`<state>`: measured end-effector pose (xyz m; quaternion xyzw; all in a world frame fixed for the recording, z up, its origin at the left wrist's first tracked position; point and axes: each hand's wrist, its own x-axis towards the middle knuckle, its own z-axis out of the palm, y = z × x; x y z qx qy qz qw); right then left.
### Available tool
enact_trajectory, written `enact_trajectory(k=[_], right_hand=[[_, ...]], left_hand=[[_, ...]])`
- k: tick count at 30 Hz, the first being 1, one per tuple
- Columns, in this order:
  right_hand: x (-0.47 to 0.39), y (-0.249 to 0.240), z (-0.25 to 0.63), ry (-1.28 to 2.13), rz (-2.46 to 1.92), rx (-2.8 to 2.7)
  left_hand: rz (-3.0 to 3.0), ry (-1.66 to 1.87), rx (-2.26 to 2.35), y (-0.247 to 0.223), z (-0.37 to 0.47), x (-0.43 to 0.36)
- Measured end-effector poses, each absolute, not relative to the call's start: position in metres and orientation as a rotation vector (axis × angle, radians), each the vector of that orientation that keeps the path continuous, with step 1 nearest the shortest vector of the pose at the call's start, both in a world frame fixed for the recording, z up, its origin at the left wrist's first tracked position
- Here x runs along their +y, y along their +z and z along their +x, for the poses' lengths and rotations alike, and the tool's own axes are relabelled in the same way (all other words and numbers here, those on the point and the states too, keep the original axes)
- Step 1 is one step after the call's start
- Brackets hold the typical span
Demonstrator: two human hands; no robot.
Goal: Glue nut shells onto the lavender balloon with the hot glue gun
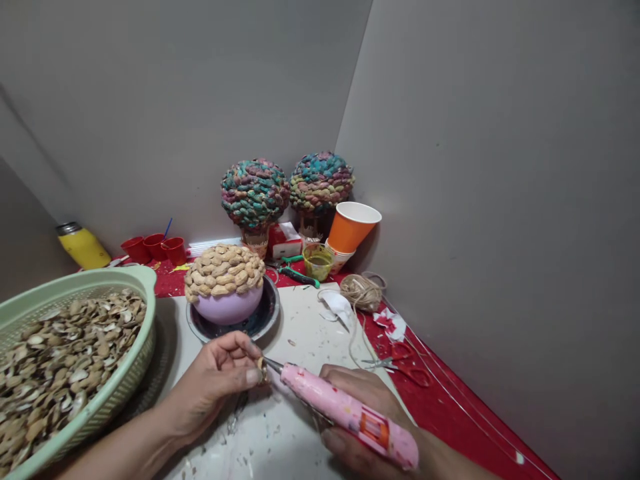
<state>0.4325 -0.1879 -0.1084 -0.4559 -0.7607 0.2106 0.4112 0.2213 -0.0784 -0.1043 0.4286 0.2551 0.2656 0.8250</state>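
Pinched between the thumb and fingers of my left hand (213, 373) is a small peanut shell (263, 369). My right hand (360, 400) is wrapped round a pink hot glue gun (345, 410), and its metal nozzle (273, 364) meets the shell or lies right beside it. Just beyond my left hand, a lilac ball (230, 307) rests in a dark metal bowl (273, 313). Rows of peanut shells (225, 270) cover the ball's upper part, while its lower part is bare.
At left stands a green basket (147, 320) of shells. Behind are two colored peanut-shell trees (255, 193), red cups (175, 251), a yellow bottle (83, 245), pliers (300, 276) and an orange paper cup (350, 228). Twine (361, 293) and red-handled scissors (405, 365) lie at right.
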Motion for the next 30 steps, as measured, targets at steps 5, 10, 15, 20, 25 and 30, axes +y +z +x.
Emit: enact_trajectory(k=[5, 10, 15, 20, 25, 30], right_hand=[[-0.188, -0.106, 0.432, 0.498, -1.159, -1.918], [-0.183, -0.107, 0.433, 0.505, -1.180, -1.909], [-0.183, -0.108, 0.434, 0.562, -1.213, -1.918], [-0.186, -0.106, 0.432, 0.561, -1.205, -1.891], [-0.187, -0.112, 0.432, 0.494, -1.172, -1.908], [-0.186, -0.115, 0.432, 0.432, -1.156, -1.966]], left_hand=[[1.030, 0.614, 0.561, -0.113, 0.221, -0.075], [1.064, 0.717, 0.605, -0.111, 0.221, -0.067], [1.011, 0.827, 0.647, -0.101, 0.220, -0.061], [0.911, 0.731, 0.599, -0.099, 0.219, -0.069], [0.875, 0.629, 0.568, -0.103, 0.221, -0.072], [0.861, 0.588, 0.563, -0.105, 0.222, -0.072]])
